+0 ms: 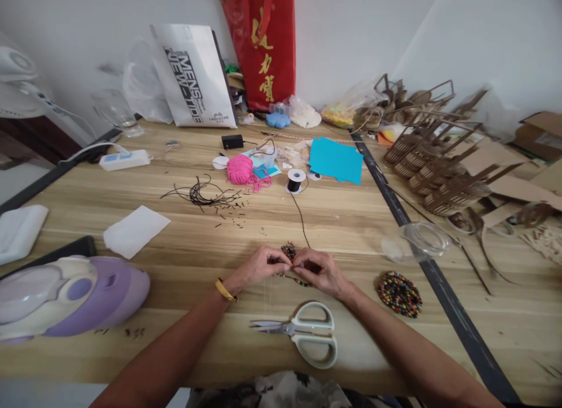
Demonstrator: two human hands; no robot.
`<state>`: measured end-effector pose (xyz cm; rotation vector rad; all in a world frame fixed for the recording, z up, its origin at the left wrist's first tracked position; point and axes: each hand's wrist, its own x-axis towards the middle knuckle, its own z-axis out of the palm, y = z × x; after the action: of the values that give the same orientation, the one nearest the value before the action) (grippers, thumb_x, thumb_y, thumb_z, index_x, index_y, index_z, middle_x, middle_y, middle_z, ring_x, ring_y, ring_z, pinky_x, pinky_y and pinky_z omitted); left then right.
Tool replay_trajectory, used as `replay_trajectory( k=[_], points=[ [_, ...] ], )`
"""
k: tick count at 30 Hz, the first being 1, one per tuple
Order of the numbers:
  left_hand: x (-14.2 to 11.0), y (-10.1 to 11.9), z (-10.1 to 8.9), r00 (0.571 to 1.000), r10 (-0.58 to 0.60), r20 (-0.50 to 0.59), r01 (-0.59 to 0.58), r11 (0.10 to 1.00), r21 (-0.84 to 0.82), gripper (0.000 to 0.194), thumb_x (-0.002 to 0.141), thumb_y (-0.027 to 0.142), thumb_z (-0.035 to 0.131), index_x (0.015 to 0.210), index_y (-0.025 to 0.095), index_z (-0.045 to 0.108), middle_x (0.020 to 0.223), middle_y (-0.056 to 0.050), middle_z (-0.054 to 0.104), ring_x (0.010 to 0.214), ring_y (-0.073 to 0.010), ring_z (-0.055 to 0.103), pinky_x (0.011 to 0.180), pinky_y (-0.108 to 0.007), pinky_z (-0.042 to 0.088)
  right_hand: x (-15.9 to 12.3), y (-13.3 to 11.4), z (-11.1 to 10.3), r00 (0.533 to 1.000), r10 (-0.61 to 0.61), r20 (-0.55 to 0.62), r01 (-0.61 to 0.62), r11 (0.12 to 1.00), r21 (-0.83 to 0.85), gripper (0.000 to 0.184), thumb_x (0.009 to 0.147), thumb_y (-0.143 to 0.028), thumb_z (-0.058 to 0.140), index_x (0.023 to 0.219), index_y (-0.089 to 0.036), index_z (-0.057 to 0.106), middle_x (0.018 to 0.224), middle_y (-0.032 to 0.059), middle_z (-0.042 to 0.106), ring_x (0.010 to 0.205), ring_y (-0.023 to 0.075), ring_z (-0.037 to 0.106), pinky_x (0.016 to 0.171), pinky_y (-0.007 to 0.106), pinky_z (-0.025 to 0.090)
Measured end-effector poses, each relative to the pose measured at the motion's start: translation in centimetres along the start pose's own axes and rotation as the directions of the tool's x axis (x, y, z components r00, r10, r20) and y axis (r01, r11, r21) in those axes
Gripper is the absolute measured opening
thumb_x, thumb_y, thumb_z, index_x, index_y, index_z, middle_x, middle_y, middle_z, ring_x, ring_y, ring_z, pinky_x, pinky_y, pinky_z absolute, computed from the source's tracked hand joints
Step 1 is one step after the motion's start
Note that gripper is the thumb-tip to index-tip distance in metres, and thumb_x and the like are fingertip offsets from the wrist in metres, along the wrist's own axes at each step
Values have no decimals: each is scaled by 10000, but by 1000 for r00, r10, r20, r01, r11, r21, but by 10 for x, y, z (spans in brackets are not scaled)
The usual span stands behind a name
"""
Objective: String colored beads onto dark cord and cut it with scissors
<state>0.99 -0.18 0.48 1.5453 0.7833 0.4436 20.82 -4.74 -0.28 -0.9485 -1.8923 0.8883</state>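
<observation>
My left hand [267, 264] and my right hand [319, 270] meet over the middle of the table, fingertips pinched close together. Between them is a string of small multicoloured beads [288, 251], part of it looping out below the fingers. Both hands grip this beaded string; the exact spot they pinch is too small to make out. A dark cord [301, 216] runs from a white spool [295, 180] down towards my right hand. Scissors [302, 332] with pale handles lie just below my hands, blades pointing left. A coil of similar beads [399, 294] rests to the right of my right forearm.
Black cord lengths [204, 192] and tiny snippets lie beyond my hands, near pink yarn [240, 170] and blue sheets [336, 160]. A purple-and-white appliance [100, 294] stands left. On the right are a clear plastic container [417, 242] and brown woven baskets [439, 162]. Bags stand against the wall.
</observation>
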Motion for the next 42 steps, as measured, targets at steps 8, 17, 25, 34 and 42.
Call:
replay_trajectory(
  k=[8,17,25,34,42],
  points=[
    [0,-5,1,1000,-5,4,6,995,-100,178,718,267,687,750,102,628,661,-22,639,601,-101,533,605,-219,405,-1,3,0,1000,7,19,-7,1000,-6,180,880,-313,597,837,-143,637,736,51,636,567,100,516,505,209,404],
    [1,-9,2,1000,3,14,-1,991,-130,199,703,266,703,743,100,601,668,-29,646,603,-98,544,606,-217,410,-3,3,0,999,40,37,-40,999,-4,219,864,-357,621,821,-144,646,726,47,645,580,105,543,529,207,430],
    [1,-5,2,1000,2,-11,-3,997,-78,223,751,322,662,754,103,619,666,-13,607,610,-93,520,578,-203,403,-5,6,0,999,34,28,-34,999,3,248,872,-386,605,822,-146,646,758,70,669,664,147,614,614,249,488],
    [1,-4,0,999,-15,-38,12,998,-67,289,791,386,611,836,103,654,741,-31,626,630,-101,512,541,-195,409,-3,1,-1,999,-29,29,29,999,-13,180,919,-319,538,870,-165,617,814,73,674,741,160,631,686,265,499],
    [1,-6,1,999,14,-33,-17,996,-83,251,773,338,644,861,103,656,736,-29,634,639,-100,515,581,-205,397,-3,0,-2,998,-63,21,65,994,-91,161,938,-286,492,887,-173,596,789,58,648,707,148,598,670,262,484]
  ],
)
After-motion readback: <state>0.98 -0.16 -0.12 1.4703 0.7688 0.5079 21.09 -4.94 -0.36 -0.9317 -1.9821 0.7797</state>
